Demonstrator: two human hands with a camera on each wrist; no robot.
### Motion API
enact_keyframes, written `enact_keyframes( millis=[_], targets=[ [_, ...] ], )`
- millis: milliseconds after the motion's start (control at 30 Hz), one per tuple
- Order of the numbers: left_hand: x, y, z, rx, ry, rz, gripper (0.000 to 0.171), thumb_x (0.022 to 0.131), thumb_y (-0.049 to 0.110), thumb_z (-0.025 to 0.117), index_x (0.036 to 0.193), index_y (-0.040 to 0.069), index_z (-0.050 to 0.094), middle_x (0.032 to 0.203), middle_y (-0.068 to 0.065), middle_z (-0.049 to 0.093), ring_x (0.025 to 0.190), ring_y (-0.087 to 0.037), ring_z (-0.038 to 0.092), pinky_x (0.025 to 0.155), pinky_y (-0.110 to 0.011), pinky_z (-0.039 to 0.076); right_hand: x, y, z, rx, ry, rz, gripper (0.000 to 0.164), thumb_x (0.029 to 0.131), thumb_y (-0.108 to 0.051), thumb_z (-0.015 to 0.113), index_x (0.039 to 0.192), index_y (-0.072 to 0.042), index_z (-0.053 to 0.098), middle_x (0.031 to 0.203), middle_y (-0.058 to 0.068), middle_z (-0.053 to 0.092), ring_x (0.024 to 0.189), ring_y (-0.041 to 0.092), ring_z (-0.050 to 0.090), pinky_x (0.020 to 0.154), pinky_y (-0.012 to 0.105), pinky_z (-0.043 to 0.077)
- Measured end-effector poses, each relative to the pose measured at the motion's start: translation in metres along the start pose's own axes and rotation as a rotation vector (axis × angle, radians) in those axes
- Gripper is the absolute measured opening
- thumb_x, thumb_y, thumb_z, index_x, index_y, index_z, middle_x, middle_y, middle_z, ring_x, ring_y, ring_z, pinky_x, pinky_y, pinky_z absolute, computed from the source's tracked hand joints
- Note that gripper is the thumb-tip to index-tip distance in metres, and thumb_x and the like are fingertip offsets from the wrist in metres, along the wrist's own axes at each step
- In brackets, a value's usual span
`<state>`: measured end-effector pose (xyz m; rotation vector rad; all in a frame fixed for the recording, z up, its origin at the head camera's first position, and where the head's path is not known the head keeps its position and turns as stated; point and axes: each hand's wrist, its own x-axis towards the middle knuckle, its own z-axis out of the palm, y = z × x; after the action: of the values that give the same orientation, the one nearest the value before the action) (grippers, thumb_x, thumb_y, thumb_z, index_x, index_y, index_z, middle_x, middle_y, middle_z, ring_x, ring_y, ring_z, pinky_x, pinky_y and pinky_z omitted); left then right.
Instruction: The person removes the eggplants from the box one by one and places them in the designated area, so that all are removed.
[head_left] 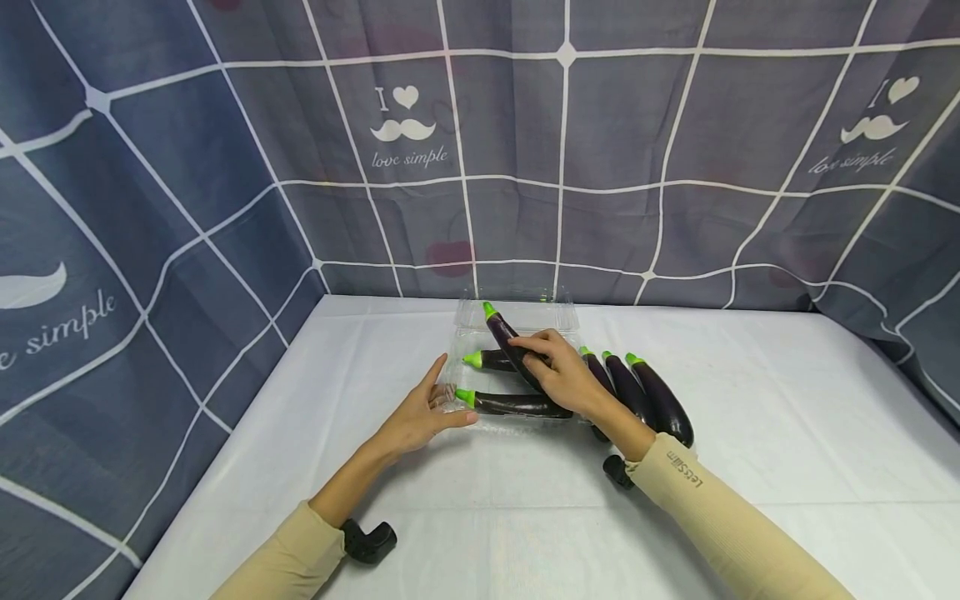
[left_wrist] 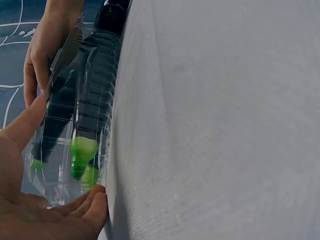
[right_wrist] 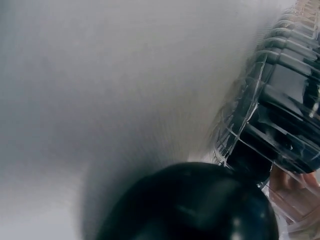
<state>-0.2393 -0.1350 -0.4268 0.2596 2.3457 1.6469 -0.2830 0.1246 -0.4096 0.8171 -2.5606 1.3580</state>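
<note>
My right hand (head_left: 566, 375) grips an eggplant (head_left: 501, 329) with a bright green stem end, tilted above a clear plastic clamshell box (head_left: 551, 317). Inside the box lie two more eggplants, one farther back (head_left: 491, 360) and one along the near side (head_left: 517, 405), both with green ends to the left. At the box's left end is my left hand (head_left: 420, 417), its fingers spread and touching the wall, the thumb stretched along the near side. In the left wrist view the fingertips (left_wrist: 97, 195) rest against the ribbed plastic.
Three eggplants (head_left: 663, 400) lie side by side right of the box, partly hidden by my right forearm. A dark glossy rounded end (right_wrist: 200, 205) fills the bottom of the right wrist view. A grey checked curtain (head_left: 510, 225) hangs behind the white-covered table (head_left: 480, 517).
</note>
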Motion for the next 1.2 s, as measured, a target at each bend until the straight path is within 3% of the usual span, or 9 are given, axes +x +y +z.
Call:
enact_keyframes(
  millis=[200,333,467,700,933,1200],
  targets=[
    [-0.0005,0.0004,-0.0001,0.009,0.001,-0.004,0.110,0.082,0.033,0.082,0.161,0.022,0.006,0.152,-0.030,0.031,0.141,-0.042,0.031,0.105,-0.057,0.036,-0.0002,-0.0004,-0.0001,-0.040,-0.027,0.045,0.038,0.097,-0.005,0.057,0.134,-0.008,0.063,0.121,0.014,0.053,0.085,0.024,0.049,0.069,0.038,0.042],
    [0.0000,0.0005,-0.0004,0.007,0.002,-0.004,0.110,0.082,0.032,0.082,0.161,0.022,0.006,0.152,-0.030,0.030,0.141,-0.042,0.030,0.105,-0.057,0.036,0.0007,-0.0009,-0.0004,-0.045,-0.006,0.039,0.038,0.098,-0.004,0.054,0.134,-0.010,0.064,0.127,0.014,0.056,0.105,0.029,0.056,0.083,0.046,0.047],
    [0.0007,0.0003,-0.0001,0.005,0.004,-0.006,0.110,0.082,0.032,0.082,0.161,0.022,0.006,0.152,-0.030,0.029,0.141,-0.042,0.029,0.105,-0.058,0.036,0.0009,-0.0019,-0.0003,-0.060,0.024,0.046,0.037,0.098,-0.005,0.052,0.133,-0.011,0.065,0.132,0.013,0.058,0.122,0.032,0.054,0.098,0.052,0.043],
    [-0.0001,0.0005,0.0002,0.002,0.003,-0.013,0.110,0.082,0.032,0.082,0.161,0.023,0.006,0.152,-0.029,0.031,0.141,-0.041,0.031,0.105,-0.057,0.036,0.0002,-0.0025,-0.0004,-0.029,0.056,0.102,0.037,0.099,-0.008,0.054,0.134,-0.011,0.063,0.131,0.013,0.057,0.118,0.031,0.055,0.093,0.049,0.046],
    [-0.0015,0.0010,-0.0006,-0.005,-0.007,-0.006,0.109,0.082,0.032,0.082,0.161,0.024,0.005,0.154,-0.028,0.028,0.143,-0.039,0.028,0.107,-0.057,0.033,-0.0014,-0.0013,-0.0029,0.076,0.065,0.135,0.043,0.096,-0.014,0.062,0.139,-0.011,0.058,0.134,0.013,0.052,0.102,0.027,0.053,0.084,0.043,0.049],
    [-0.0015,0.0023,-0.0004,-0.009,-0.009,0.002,0.109,0.082,0.032,0.082,0.160,0.027,0.006,0.154,-0.028,0.028,0.143,-0.038,0.027,0.109,-0.056,0.032,-0.0030,-0.0001,-0.0065,0.135,0.078,0.121,0.050,0.092,-0.012,0.069,0.140,-0.012,0.057,0.135,0.014,0.049,0.116,0.032,0.050,0.093,0.050,0.047]
  ],
)
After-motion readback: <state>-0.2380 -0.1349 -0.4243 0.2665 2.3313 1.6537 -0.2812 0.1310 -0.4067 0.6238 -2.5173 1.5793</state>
